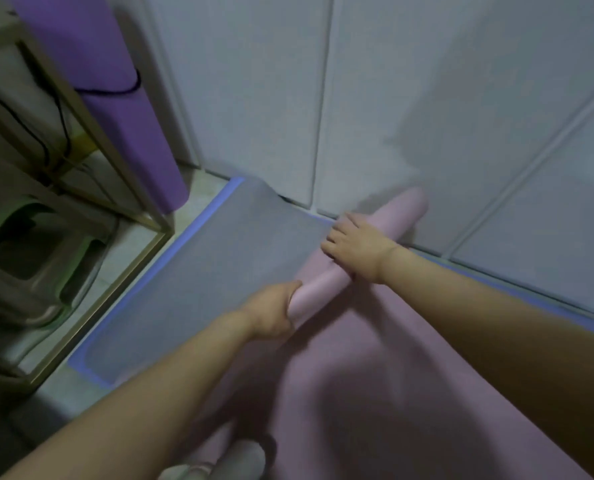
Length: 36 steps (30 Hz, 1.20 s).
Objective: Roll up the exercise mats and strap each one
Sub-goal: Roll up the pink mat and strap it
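Roll: the pink mat's rolled part (323, 284) lies on the floor, its long axis slanting from near-left to far-right, far end just beside the wall (461, 116).
Flat part: the unrolled pink mat (375, 375) spreads on the near-right side of the roll, toward the person. That's the way the roll has to travel, square to its axis.
Left hand (274, 313): clamped round the near-left end of the roll, thumb on top, fingers tucked under.
Right hand (354, 244): palm down on top, further along toward the wall, fingers spread flat over the roll, pressing rather than gripping.
Nearer hand: the left, at the end. The far end beyond the right hand has no hand on it and could lag, so the roll may skew.
Underneath: a grey mat (219, 271) with a blue edge, flat, showing to the far-left of the roll.
Done already: a purple mat (115, 98) stands rolled at far left, a black strap (129, 88) round it.
Stage: early in this roll, I'd say, and no strap on it yet.
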Tool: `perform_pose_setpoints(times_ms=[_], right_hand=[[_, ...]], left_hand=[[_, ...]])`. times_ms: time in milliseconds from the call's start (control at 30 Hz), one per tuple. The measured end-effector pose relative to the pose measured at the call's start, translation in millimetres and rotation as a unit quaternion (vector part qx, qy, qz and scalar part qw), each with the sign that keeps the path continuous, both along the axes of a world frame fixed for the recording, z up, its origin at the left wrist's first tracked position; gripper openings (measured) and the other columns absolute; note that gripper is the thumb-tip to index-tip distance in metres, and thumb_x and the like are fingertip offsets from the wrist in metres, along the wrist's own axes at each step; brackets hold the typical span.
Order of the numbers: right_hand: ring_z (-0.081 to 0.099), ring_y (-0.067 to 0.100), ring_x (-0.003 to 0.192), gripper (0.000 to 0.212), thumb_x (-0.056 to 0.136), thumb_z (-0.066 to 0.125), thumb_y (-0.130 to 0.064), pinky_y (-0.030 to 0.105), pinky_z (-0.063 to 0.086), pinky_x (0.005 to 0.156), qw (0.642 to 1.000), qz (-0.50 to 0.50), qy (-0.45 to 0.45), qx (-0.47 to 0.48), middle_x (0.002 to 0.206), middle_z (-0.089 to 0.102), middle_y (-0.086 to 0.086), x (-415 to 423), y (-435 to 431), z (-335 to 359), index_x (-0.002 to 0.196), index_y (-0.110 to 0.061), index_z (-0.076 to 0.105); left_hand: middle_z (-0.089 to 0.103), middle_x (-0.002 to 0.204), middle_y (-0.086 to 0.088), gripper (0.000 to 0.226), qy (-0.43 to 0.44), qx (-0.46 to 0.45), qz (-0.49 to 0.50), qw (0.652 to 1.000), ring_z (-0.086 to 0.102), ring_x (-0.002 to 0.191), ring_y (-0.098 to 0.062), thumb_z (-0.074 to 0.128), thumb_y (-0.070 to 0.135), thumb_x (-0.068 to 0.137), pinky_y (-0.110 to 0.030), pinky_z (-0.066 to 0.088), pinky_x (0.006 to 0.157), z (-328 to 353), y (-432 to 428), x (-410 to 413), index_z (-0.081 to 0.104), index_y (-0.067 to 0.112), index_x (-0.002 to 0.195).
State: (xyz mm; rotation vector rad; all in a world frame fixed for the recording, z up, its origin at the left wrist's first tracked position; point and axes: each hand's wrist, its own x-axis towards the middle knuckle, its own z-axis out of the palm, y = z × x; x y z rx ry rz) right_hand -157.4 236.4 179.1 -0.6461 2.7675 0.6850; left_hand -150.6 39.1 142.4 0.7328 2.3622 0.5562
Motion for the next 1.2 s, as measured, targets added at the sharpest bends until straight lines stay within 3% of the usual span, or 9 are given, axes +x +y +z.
perform_pose_setpoints(times_ms=[333,667,800,867,933,1000,1067,1133,1200], right_hand=[[0.044,0.026,0.121,0.053,0.086,0.06,-0.037,0.035,0.028,0.104,0.992,-0.125,-0.02,0.001,0.131,0.049,0.009,103.5,23.3,25.2,0.128,-0.011,0.042],[0.058,0.029,0.112,0.044,0.097,0.044,-0.043,0.036,0.043,0.082,0.966,-0.258,-0.02,-0.019,0.125,0.058,0.009,190.3,35.0,73.8,0.124,-0.009,0.04],[0.059,0.031,0.109,0.045,0.098,0.041,-0.044,0.037,0.044,0.079,0.95,-0.314,-0.001,0.001,0.122,0.06,0.011,224.3,38.3,108.2,0.125,-0.008,0.039],[0.06,0.031,0.108,0.039,0.101,0.039,-0.036,0.037,0.045,0.079,0.941,-0.337,0.008,0.018,0.12,0.06,0.012,242.0,40.9,122.5,0.126,-0.007,0.038],[0.066,0.031,0.094,0.032,0.095,0.053,-0.025,0.033,0.048,0.068,0.941,-0.331,0.065,0.021,0.105,0.066,0.016,262.7,40.8,128.6,0.118,-0.003,0.047],[0.063,0.026,0.046,0.027,0.062,0.081,-0.011,0.021,0.035,0.037,0.942,-0.303,0.137,0.046,0.057,0.063,0.014,284.1,38.9,130.3,0.08,-0.002,0.063],[0.044,0.022,0.021,0.017,0.039,0.068,0.003,0.012,0.021,0.03,0.945,-0.263,0.194,0.017,0.032,0.045,0.003,303.0,38.6,129.2,0.051,-0.004,0.058],[0.044,0.022,0.022,0.017,0.035,0.062,-0.002,0.012,0.025,0.03,0.94,-0.276,0.197,0.037,0.033,0.046,0.002,321.6,28.9,131.6,0.053,-0.002,0.06],[0.064,0.028,0.049,0.025,0.065,0.062,0.004,0.022,0.041,0.041,0.929,-0.332,0.155,0.047,0.062,0.064,0.014,336.2,16.0,139.4,0.09,0.004,0.066]], left_hand=[[0.057,0.114,-0.002,0.019,0.254,-0.045,-0.229,0.939,0.056,0.107,-0.027,0.051,0.021,0.09,-0.038,0.041,0.077,37.4,-0.8,59.5,0.046,0.021,0.108],[0.051,0.124,-0.006,0.073,0.209,-0.088,-0.238,0.945,0.046,0.113,-0.028,0.079,0.04,0.068,-0.036,0.041,0.086,74.2,28.6,84.8,0.038,0.015,0.123],[0.052,0.123,-0.006,0.069,0.098,0.004,-0.185,0.978,0.051,0.11,-0.026,0.081,0.039,0.068,-0.028,0.04,0.083,97.6,55.9,110.1,0.042,0.015,0.119],[0.055,0.122,-0.008,0.058,0.14,-0.008,-0.198,0.97,0.053,0.111,-0.028,0.077,0.034,0.074,-0.03,0.04,0.079,110.8,68.5,121.8,0.044,0.014,0.117],[0.06,0.117,-0.006,0.035,0.275,-0.027,-0.228,0.934,0.056,0.108,-0.029,0.065,0.028,0.084,-0.033,0.039,0.072,124.5,77.3,131.5,0.048,0.017,0.112],[0.064,0.109,-0.003,0.016,0.379,-0.04,-0.277,0.882,0.06,0.101,-0.028,0.052,0.018,0.09,-0.033,0.034,0.065,136.5,85.7,137.8,0.051,0.02,0.106],[0.067,0.096,-0.002,0.015,0.459,-0.016,-0.326,0.826,0.065,0.088,-0.026,0.055,0.012,0.085,-0.03,0.033,0.059,145.8,91.2,144.9,0.056,0.02,0.098],[0.063,0.063,-0.001,0.017,0.538,0.027,-0.362,0.761,0.064,0.055,-0.021,0.068,0.007,0.06,-0.022,0.032,0.045,152.2,95.3,151.2,0.061,0.019,0.069],[0.052,0.045,0.001,0.012,0.572,0.071,-0.368,0.73,0.052,0.037,-0.018,0.066,0.013,0.05,-0.017,0.031,0.041,152.0,96.5,153.2,0.056,0.019,0.05]])
